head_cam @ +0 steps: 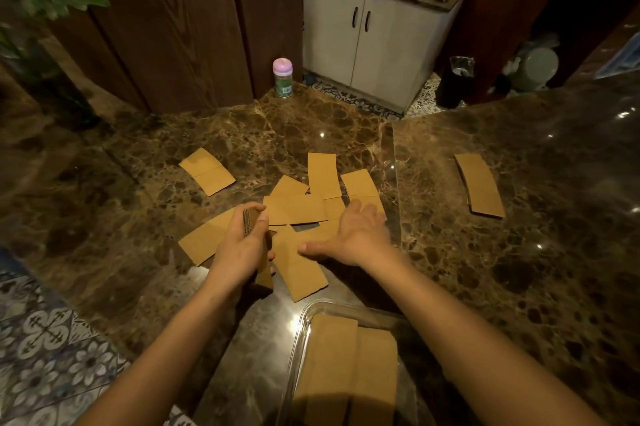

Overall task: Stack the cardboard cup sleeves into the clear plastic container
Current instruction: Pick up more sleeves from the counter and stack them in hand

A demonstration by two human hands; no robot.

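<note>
Gathering is the step in hand: the left hand (pixel 246 245) grips a small bundle (pixel 250 223) of sleeves on edge, thumb on one face and fingers curled round the other, while the right hand (pixel 353 235) is spread wide, palm down, over the right side of the pile (pixel 304 214) in the middle of the counter (pixel 519 270). The container (pixel 304 328) sits at the near edge between the forearms, with two rows of sleeves already lying flat inside. More sleeves lie apart from the heap: one far left (pixel 207 171), one near left (pixel 204 240) partly under the left hand, one well off to the right (pixel 479 185). To do this well, I judge the right hand should slide one sleeve off the heap at a time and feed it against the bundle with its curve facing the same way, so the edges stay flush. The overlapping pieces may drag neighbours along, so a light flat press and a sideways pull should serve better than pinching. Squaring the bundle on the counter before lowering it beside the rows should keep the stack tidy.
</note>
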